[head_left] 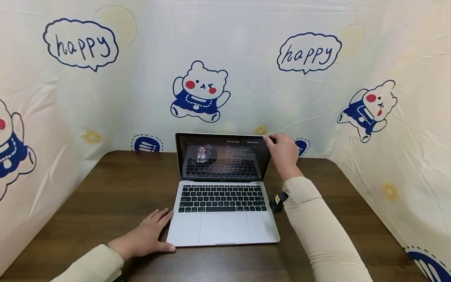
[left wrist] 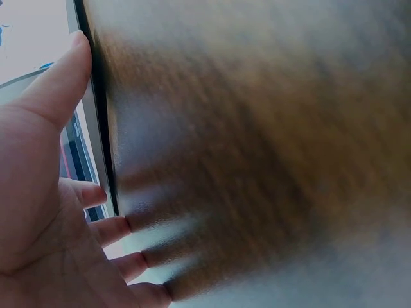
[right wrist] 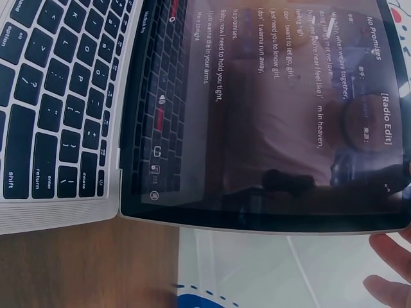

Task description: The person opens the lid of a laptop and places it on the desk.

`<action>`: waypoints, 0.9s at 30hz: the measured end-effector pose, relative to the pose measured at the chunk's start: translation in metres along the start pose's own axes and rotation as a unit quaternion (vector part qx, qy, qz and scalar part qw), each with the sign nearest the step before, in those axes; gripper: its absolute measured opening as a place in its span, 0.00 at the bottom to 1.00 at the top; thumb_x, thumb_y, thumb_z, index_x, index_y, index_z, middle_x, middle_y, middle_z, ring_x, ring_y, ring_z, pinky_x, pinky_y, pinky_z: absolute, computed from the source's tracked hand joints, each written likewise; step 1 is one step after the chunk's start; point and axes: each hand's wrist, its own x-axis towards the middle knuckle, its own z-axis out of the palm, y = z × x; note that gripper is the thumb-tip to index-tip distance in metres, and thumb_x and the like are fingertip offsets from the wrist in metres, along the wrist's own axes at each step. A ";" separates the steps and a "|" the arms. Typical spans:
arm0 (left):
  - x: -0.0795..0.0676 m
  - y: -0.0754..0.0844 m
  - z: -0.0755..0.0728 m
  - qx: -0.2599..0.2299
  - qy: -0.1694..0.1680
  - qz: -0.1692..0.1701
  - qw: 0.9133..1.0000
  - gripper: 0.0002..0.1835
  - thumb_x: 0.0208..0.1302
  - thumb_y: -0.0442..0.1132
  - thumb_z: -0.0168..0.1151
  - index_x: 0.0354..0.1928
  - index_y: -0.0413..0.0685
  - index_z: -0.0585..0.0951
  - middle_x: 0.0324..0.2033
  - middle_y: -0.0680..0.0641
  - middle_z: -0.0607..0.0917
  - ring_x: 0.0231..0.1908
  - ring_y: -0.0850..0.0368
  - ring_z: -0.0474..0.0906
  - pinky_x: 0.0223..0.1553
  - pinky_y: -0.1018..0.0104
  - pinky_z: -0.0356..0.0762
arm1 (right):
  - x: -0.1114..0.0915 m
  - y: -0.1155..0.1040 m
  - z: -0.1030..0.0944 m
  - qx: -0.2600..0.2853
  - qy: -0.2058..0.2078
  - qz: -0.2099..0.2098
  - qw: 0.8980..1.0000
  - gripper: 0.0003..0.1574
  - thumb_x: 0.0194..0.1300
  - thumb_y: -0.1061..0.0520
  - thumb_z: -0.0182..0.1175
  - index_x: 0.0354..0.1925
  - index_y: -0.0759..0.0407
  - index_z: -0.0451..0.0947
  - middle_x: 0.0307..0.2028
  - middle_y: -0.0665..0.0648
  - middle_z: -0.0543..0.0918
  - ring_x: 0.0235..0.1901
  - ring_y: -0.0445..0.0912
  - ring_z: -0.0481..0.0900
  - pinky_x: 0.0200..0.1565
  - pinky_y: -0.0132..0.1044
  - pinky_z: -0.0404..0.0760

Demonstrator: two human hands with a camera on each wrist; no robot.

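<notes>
A silver laptop [head_left: 224,227] stands unfolded on the brown table, its black keyboard [head_left: 222,197] facing me. Song lyrics and a round picture show on the raised screen [head_left: 218,156]. At the screen's top right corner, my right hand [head_left: 284,154] pinches the lid, thumb toward the front; fingertips [right wrist: 388,253] reach past its edge in the right wrist view. My left hand [head_left: 146,237] rests against the base's left side with spread fingers, its thumb by the front left corner. In the left wrist view, the thumb [left wrist: 61,80] lies along the laptop's edge.
The wooden table [head_left: 116,196] extends on both sides of the laptop. Behind it and at the sides hangs a pale curtain [head_left: 246,23] printed with bears, lemon slices and "happy" bubbles. A small black device [head_left: 279,201] sits at my right wrist, close to the laptop's right edge.
</notes>
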 end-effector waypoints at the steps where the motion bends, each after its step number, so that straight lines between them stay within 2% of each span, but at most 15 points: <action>1: 0.000 0.000 0.000 0.001 0.003 0.001 1.000 0.57 0.36 0.71 0.61 0.64 0.40 0.60 0.62 0.34 0.59 0.61 0.31 0.50 0.55 0.36 0.52 | 0.000 0.000 0.001 0.001 0.000 0.000 1.000 0.23 0.60 0.38 0.54 0.45 0.50 0.81 0.43 0.54 0.80 0.41 0.50 0.77 0.36 0.46 0.75; 16: -0.001 -0.002 0.001 0.002 0.008 0.009 1.000 0.57 0.36 0.72 0.60 0.64 0.39 0.60 0.62 0.33 0.59 0.61 0.30 0.50 0.56 0.37 0.51 | 0.004 -0.002 0.006 0.008 -0.007 0.007 1.000 0.24 0.61 0.40 0.53 0.48 0.51 0.79 0.45 0.55 0.80 0.44 0.50 0.76 0.40 0.46 0.75; 27: -0.001 -0.002 0.001 -0.001 0.010 0.015 1.000 0.57 0.36 0.72 0.59 0.64 0.39 0.60 0.62 0.33 0.59 0.61 0.30 0.50 0.56 0.37 0.51 | 0.008 -0.004 0.007 0.024 -0.009 0.002 1.000 0.23 0.61 0.41 0.54 0.48 0.52 0.79 0.45 0.55 0.80 0.44 0.51 0.77 0.39 0.47 0.75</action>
